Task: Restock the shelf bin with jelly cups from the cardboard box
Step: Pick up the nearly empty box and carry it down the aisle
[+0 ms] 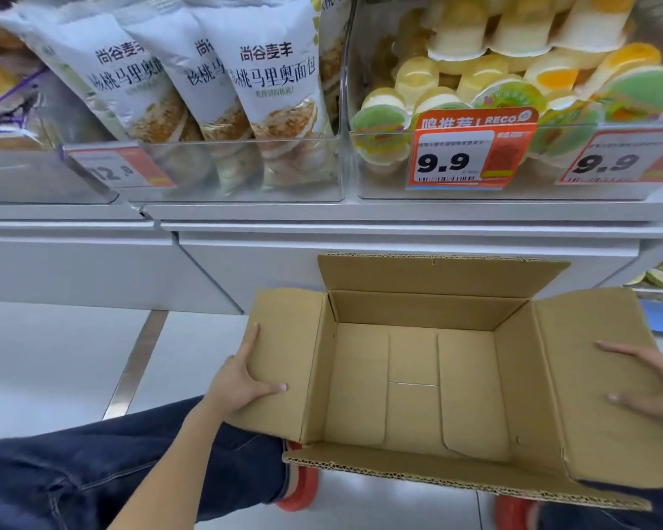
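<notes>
The cardboard box (414,384) stands open on the floor below the shelf, and nothing lies inside it. My left hand (242,380) lies on its left flap, index finger along the flap's edge and thumb on top. My right hand (643,380) rests on the right flap with fingers spread and straight. Above, the clear shelf bin (383,177) at the upper right is piled with yellow, white and green-lidded jelly cups (487,70).
Left of the jelly bin, a clear bin holds white bread bags (245,89). Red price tags reading 9.9 (471,154) hang on the jelly bin's front. My jeans-clad legs and red shoes (299,487) are beside the box on the pale tiled floor.
</notes>
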The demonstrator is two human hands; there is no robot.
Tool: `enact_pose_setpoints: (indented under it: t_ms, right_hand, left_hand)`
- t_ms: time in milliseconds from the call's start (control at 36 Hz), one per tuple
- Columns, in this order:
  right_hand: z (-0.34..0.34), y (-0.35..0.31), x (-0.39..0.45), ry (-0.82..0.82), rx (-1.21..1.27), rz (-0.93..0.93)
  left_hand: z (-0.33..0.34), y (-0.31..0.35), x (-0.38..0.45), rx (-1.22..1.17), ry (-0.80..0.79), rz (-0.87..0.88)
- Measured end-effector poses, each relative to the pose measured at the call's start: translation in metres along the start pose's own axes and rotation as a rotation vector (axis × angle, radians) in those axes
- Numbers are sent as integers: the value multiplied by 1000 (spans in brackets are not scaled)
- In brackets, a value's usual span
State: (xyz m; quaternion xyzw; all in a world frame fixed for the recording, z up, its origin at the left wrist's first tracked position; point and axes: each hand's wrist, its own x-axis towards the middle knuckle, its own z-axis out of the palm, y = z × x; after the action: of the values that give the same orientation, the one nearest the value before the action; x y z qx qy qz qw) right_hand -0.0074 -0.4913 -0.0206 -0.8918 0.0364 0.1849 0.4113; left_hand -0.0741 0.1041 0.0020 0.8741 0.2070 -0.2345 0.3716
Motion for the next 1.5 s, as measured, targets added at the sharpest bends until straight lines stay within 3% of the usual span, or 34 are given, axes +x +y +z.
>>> enact_pose_setpoints:
  t_ms: [28, 111, 194, 333, 667, 944, 1222, 1500]
  right_hand:
    - [13, 1, -11, 62, -62, 121]
    - [-19, -22, -35, -85, -27, 121]
    - [-20, -66, -54, -53, -72, 142]
    - [-10, -86, -79, -19, -158, 210]
    - [-33, -119, -101, -36, -396, 389]
    - [-65, -63, -195, 182, -228, 473]
    - [-117, -13, -312, 369, -131, 617]
    - [-176, 11, -373, 504, -98, 663]
  left_hand:
    - [-4, 7, -4, 10, 27, 38]
    - [-15, 31, -12, 69, 96, 160]
    - [-17, 52, -18, 143, 88, 227]
    - [-9, 68, -30, 188, 109, 249]
    - [11, 129, -44, 340, -44, 285]
    - [45, 211, -56, 456, -43, 478]
    - [110, 318, -108, 510, -148, 719]
    - [171, 436, -165, 671, -111, 958]
